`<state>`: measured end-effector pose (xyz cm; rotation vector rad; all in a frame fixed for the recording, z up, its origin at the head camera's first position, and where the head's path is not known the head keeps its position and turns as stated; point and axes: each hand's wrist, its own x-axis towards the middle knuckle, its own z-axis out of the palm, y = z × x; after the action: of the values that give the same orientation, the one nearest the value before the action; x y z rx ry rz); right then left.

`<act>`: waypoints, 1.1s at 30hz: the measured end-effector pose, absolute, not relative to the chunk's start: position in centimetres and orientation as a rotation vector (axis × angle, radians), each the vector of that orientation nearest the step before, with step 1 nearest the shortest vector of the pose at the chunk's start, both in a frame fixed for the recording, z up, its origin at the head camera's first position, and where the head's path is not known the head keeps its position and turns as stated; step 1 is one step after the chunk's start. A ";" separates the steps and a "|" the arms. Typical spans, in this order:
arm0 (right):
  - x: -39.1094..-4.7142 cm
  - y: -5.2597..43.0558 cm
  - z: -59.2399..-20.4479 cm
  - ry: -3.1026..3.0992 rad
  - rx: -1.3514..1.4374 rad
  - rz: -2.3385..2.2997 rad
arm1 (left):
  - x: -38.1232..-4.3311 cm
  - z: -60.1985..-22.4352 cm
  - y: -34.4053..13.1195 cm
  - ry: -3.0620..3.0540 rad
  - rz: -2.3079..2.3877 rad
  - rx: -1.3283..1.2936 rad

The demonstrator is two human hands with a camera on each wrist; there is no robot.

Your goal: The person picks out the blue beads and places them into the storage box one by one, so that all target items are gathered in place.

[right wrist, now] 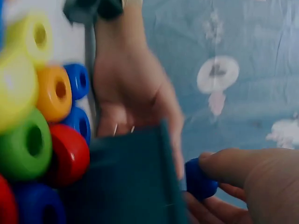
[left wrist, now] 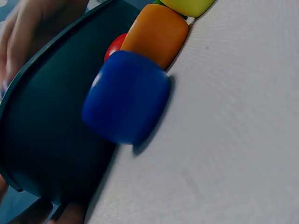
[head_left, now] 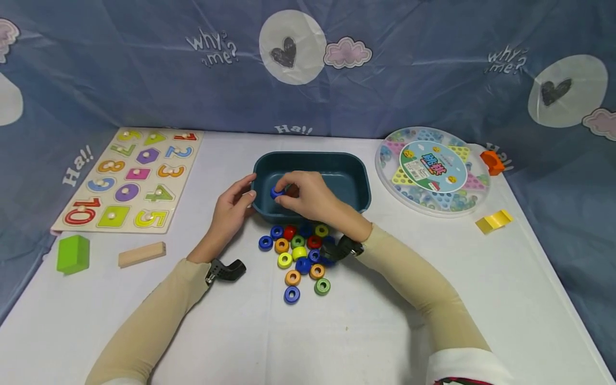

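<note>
A dark teal plastic tub stands in the middle of the table in the head view. My right hand is over its left part and pinches a blue ring bead between thumb and fingers. The right wrist view shows that blue bead close to the tub's rim. At the tub's left end my left hand grips the wall, thumb toward the near side and fingers along the rim. Loose ring beads in blue, red, orange, yellow and green lie on the table in front of the tub, partly beneath my right wrist.
A number puzzle board lies at the left, with a green block and a wooden stick before it. To the right are a round clear game case, an orange piece and a yellow piece.
</note>
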<state>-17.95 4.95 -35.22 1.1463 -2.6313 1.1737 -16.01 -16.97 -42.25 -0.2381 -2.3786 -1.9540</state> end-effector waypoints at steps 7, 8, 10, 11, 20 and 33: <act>-21.0 2.4 -36.8 -2.833 1.037 1.077 | -16.0 -42.1 -17.1 -2.369 -1.962 -0.247; -21.2 2.1 -36.9 -2.862 1.044 1.049 | -16.0 -42.1 -17.1 -2.365 -1.966 -0.248; -21.4 1.6 -37.0 -2.920 1.072 0.995 | -16.1 -42.1 -17.2 -2.361 -1.970 -0.254; -21.4 1.5 -37.1 -2.946 1.091 0.967 | -16.1 -42.1 -17.2 -2.360 -1.971 -0.256; -21.5 1.3 -37.3 -3.014 1.144 0.901 | -16.2 -42.2 -17.1 -2.367 -1.969 -0.259; -21.7 1.4 -37.2 -3.047 1.136 0.903 | -16.1 -42.2 -17.0 -2.372 -1.945 -0.259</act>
<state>-21.75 1.35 -37.22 1.1362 -3.0471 0.9030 -16.05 -17.03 -42.17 -0.2589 -2.3717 -1.9451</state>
